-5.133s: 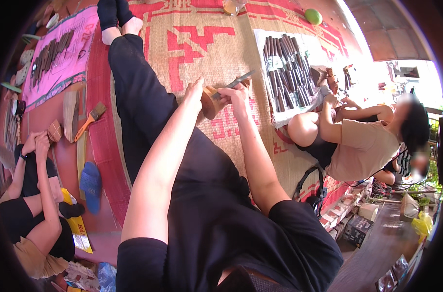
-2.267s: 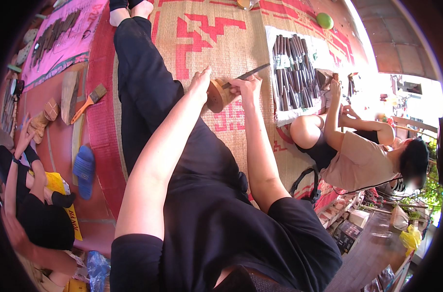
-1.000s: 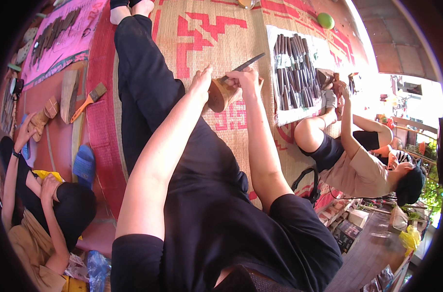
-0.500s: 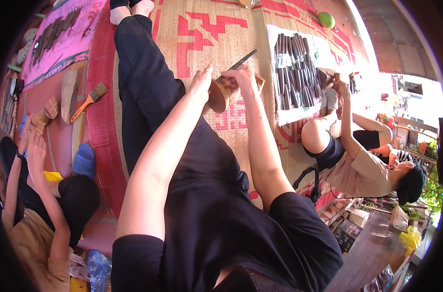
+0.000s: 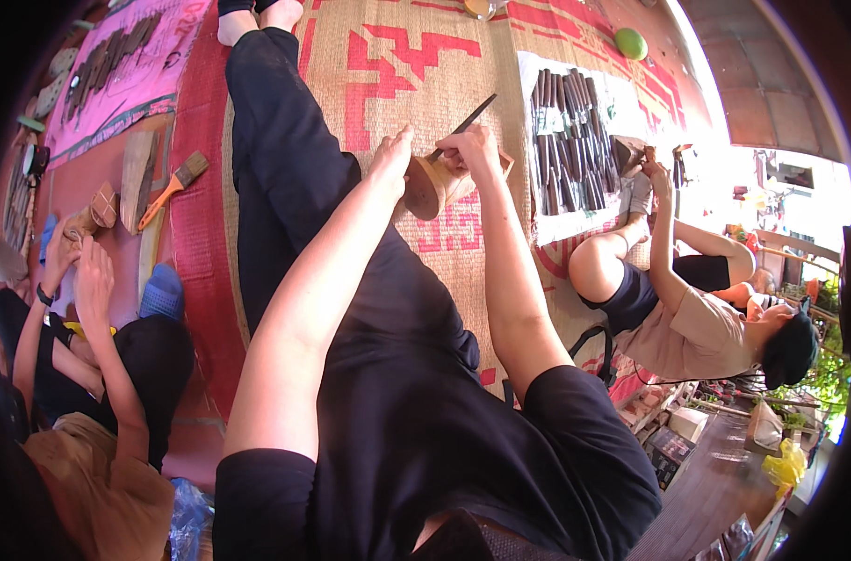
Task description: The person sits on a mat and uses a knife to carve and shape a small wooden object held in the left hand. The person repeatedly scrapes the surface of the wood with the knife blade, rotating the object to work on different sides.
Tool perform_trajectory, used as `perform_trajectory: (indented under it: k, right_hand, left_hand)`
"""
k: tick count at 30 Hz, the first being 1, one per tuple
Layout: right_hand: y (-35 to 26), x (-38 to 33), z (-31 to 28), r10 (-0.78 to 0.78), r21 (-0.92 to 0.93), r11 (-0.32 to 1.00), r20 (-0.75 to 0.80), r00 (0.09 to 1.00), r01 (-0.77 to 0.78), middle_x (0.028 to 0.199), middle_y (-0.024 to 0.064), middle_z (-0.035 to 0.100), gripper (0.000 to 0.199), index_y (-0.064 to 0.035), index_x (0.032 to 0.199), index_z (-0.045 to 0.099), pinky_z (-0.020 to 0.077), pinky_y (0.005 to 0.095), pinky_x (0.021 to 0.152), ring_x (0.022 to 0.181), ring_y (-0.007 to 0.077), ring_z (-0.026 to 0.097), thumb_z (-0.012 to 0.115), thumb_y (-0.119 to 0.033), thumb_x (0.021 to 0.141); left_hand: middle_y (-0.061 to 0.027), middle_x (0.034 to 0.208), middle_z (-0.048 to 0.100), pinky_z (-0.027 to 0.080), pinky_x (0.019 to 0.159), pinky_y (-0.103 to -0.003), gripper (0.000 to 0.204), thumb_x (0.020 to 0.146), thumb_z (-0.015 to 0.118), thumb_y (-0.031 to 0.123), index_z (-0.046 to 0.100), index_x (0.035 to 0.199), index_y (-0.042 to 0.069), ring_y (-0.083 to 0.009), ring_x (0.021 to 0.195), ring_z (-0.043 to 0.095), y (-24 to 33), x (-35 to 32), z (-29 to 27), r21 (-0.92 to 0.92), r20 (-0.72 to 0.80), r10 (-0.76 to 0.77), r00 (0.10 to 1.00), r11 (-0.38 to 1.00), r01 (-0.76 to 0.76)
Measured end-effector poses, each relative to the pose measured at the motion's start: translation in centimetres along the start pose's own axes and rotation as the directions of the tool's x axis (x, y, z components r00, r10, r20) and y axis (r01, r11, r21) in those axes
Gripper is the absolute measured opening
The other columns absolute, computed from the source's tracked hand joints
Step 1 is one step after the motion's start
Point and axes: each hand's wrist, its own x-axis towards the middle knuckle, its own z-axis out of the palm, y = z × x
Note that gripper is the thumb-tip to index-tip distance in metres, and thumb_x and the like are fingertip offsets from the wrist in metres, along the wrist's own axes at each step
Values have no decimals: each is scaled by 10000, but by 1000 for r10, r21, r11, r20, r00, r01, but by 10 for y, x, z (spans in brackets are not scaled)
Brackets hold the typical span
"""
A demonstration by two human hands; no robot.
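Observation:
A brown wooden piece (image 5: 426, 194) with a broad rounded face is held low over the mat, beyond my lap. My left hand (image 5: 394, 157) is closed on its left side, the fingertips partly hidden. My right hand (image 5: 472, 150) grips a slender dark carving tool (image 5: 477, 110) above the wood. One end of the tool sticks out up and to the right; its other end is down at the wood between my hands. Whether the edge touches the wood cannot be made out.
A white cloth (image 5: 528, 210) with several dark-handled tools (image 5: 568, 140) lies right. A brush (image 5: 171, 194) and wooden block (image 5: 137, 178) lie left. One co-worker (image 5: 93, 280) sits left, another (image 5: 697, 309) right, both handling wooden pieces. A green round fruit (image 5: 630, 43) lies far right.
My right hand and the dark tool have shifted slightly against the wood. My left hand keeps its hold. The left co-worker's hands have moved a little and the torso has leaned.

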Motion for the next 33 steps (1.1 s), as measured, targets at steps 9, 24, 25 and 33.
perform_trajectory:
  k: [9, 24, 25, 33]
  right_hand:
    - [-7, -8, 13, 5, 181, 983, -30, 1000, 0, 604, 136, 618, 195, 54, 654, 607, 484, 284, 406, 476, 171, 595, 738, -91, 646]
    - [-7, 0, 7, 64, 101, 993, -12, 998, -63, 565, 110, 574, 191, 32, 619, 573, 393, 260, 397, 416, 151, 500, 734, -70, 635]
    - [-5, 3, 5, 87, 56, 995, -14, 996, -86, 565, 113, 573, 191, 32, 614, 570, 392, 263, 394, 410, 153, 496, 731, -67, 638]
    - [-6, 4, 23, 41, 222, 974, 4, 999, -41, 587, 121, 602, 189, 51, 686, 606, 426, 285, 374, 435, 170, 554, 744, -65, 627]
  left_hand:
    - [-97, 1236, 460, 422, 780, -408, 635, 835, 530, 557, 433, 1301, 137, -242, 1077, 443, 7, -15, 2, -35, -4, -12, 1000, 999, 12]
    - [-102, 1336, 419, 407, 813, -423, 577, 884, 470, 535, 448, 1301, 137, -249, 1200, 386, 6, -10, 5, -63, -62, -24, 998, 998, 20]
    - [-103, 1337, 419, 408, 811, -420, 572, 886, 465, 537, 455, 1294, 136, -248, 1203, 385, 6, -9, 5, -59, -57, -18, 998, 998, 14]
    - [-101, 1253, 476, 413, 790, -405, 576, 886, 431, 580, 486, 1255, 142, -216, 1051, 474, 5, -6, 1, -82, -46, -64, 997, 995, 60]
